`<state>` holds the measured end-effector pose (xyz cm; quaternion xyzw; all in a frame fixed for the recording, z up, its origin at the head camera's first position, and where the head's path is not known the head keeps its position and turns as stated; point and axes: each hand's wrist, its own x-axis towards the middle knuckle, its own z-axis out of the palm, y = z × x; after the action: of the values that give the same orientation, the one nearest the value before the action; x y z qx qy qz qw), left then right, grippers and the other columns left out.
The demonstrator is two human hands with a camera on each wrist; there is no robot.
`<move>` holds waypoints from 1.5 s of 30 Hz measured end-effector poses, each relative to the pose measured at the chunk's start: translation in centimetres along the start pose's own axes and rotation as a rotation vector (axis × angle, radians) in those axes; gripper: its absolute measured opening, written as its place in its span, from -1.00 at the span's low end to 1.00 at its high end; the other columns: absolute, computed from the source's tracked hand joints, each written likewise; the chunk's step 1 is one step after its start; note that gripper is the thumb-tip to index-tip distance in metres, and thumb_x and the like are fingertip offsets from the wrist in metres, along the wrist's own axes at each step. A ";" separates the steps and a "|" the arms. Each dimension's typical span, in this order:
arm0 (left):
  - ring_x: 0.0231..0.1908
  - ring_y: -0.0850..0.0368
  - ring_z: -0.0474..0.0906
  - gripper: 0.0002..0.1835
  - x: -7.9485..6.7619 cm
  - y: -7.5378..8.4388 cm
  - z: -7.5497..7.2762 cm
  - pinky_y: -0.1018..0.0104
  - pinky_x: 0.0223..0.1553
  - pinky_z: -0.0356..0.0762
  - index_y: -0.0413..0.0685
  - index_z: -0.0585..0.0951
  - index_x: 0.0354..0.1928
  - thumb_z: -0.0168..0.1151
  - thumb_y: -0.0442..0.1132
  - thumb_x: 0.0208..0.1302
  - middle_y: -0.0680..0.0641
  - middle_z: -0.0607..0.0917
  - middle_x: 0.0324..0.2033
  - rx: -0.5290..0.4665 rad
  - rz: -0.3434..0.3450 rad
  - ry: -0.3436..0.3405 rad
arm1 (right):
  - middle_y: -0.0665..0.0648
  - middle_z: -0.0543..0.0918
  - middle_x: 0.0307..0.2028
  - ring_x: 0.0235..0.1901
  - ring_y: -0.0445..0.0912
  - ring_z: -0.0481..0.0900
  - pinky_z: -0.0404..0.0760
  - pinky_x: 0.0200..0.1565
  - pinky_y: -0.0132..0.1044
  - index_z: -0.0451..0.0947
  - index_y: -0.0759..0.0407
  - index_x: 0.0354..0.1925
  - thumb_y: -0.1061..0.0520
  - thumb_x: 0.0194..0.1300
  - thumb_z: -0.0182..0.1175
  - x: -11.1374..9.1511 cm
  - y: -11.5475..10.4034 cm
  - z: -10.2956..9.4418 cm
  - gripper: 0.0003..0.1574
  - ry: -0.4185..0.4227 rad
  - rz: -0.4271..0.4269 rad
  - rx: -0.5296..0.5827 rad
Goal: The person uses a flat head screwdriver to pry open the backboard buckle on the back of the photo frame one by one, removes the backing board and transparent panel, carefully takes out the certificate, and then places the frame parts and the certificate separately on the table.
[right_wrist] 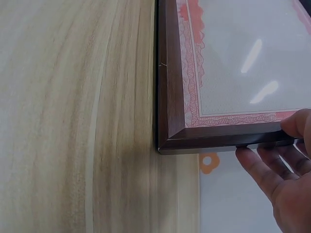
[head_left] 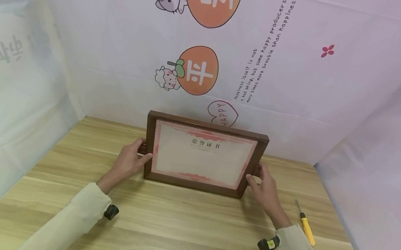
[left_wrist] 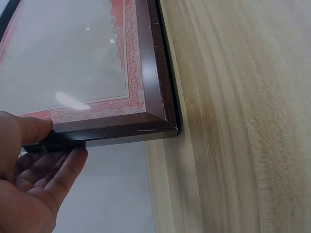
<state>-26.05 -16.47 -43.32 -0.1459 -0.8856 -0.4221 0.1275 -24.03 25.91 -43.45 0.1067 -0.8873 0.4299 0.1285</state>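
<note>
A dark brown picture frame (head_left: 197,185) stands tilted back near the rear of the wooden table, holding a certificate (head_left: 200,158) with a red-pink border and Chinese characters. My left hand (head_left: 129,159) grips its left side, thumb on the front and fingers behind. On the opposite side my right hand (head_left: 265,188) holds it in the same way. Both wrist views show the frame's lower corners close to the tabletop; whether they touch it I cannot tell. Light glints off the certificate's clear cover in the left wrist view and in the right wrist view.
A screwdriver (head_left: 306,227) with a yellow and black handle lies on the table (head_left: 180,231), right of my right forearm. Behind the frame rises a white printed cloth (head_left: 278,130); similar cloth hangs at both sides. Each wrist wears a small black device.
</note>
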 end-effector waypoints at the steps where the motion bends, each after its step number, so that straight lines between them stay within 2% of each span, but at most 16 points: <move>1: -0.08 -0.19 0.66 -0.57 0.0 0.0 0.0 0.10 -0.11 0.72 -0.41 0.43 0.15 0.25 -0.30 0.35 -0.33 0.68 -0.12 -0.003 -0.001 0.001 | 0.38 0.56 0.12 0.11 0.26 0.57 0.64 -0.01 0.19 0.24 0.30 0.33 0.22 0.45 0.10 0.0 0.0 0.0 -0.44 0.002 -0.001 0.005; 7: -0.08 -0.20 0.67 -0.56 -0.1 -0.1 -0.3 0.15 -0.14 0.73 -0.40 0.45 0.14 0.29 -0.31 0.31 -0.34 0.70 -0.12 -0.022 -0.019 0.006 | 0.36 0.58 0.10 0.11 0.22 0.58 0.67 -0.01 0.13 0.26 0.28 0.31 0.22 0.42 0.15 -0.1 0.1 0.1 -0.44 0.005 0.017 0.028; 19: -0.05 -0.14 0.67 -0.60 -0.2 0.0 -0.4 0.15 -0.13 0.73 -0.29 0.50 0.12 0.31 -0.30 0.30 -0.27 0.70 -0.09 -0.038 -0.040 0.019 | 0.28 0.56 0.15 0.16 0.12 0.53 0.69 -0.02 -0.26 0.26 0.21 0.32 0.14 0.44 0.15 -0.3 0.3 -0.1 -0.44 -0.016 0.013 0.076; 29: -0.04 -0.13 0.66 -0.59 -0.1 -0.1 -0.2 0.16 -0.12 0.72 -0.28 0.50 0.13 0.31 -0.30 0.29 -0.25 0.70 -0.08 -0.039 -0.031 0.015 | 0.29 0.57 0.12 0.16 0.13 0.52 0.69 0.02 -0.14 0.28 0.22 0.28 0.17 0.42 0.17 -0.4 0.3 -0.3 -0.46 -0.010 0.036 0.084; 33: -0.04 -0.13 0.66 -0.60 -0.1 -0.1 -0.2 0.14 -0.10 0.72 -0.28 0.50 0.12 0.32 -0.30 0.29 -0.25 0.70 -0.08 -0.037 -0.037 0.017 | 0.29 0.56 0.13 0.15 0.08 0.52 0.69 -0.01 -0.27 0.29 0.24 0.26 0.17 0.41 0.19 -0.4 0.2 -0.3 -0.47 -0.009 0.041 0.094; 38: -0.02 -0.16 0.66 -0.58 -0.1 -0.1 -0.4 0.09 -0.09 0.71 -0.28 0.49 0.15 0.31 -0.28 0.31 -0.27 0.70 -0.06 -0.035 -0.058 -0.001 | 0.29 0.56 0.11 0.06 -0.18 0.52 0.64 -0.06 -0.49 0.30 0.24 0.24 0.18 0.41 0.18 -0.4 0.4 -0.2 -0.49 -0.017 0.045 0.172; 41: 0.01 -0.19 0.65 -0.58 -0.2 -0.1 -0.7 0.04 -0.06 0.70 -0.26 0.49 0.16 0.27 -0.23 0.34 -0.27 0.69 -0.03 -0.040 -0.091 -0.022 | 0.32 0.54 0.10 0.02 -0.25 0.52 0.66 -0.03 -0.45 0.30 0.27 0.24 0.20 0.42 0.17 -0.5 0.4 -0.3 -0.50 -0.035 0.043 0.252; 45: 0.08 -0.24 0.61 -0.57 -0.3 0.0 -1.0 -0.03 0.01 0.66 -0.26 0.48 0.18 0.18 -0.11 0.42 -0.29 0.66 0.03 -0.052 -0.117 -0.057 | 0.25 0.53 0.06 0.01 -0.22 0.54 0.69 -0.01 -0.33 0.29 0.31 0.24 0.18 0.43 0.15 -0.6 0.4 -0.4 -0.50 -0.043 0.062 0.334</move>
<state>-25.62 -17.29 -42.81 -0.1091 -0.8845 -0.4476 0.0733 -23.53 26.47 -43.71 0.1085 -0.8090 0.5726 0.0767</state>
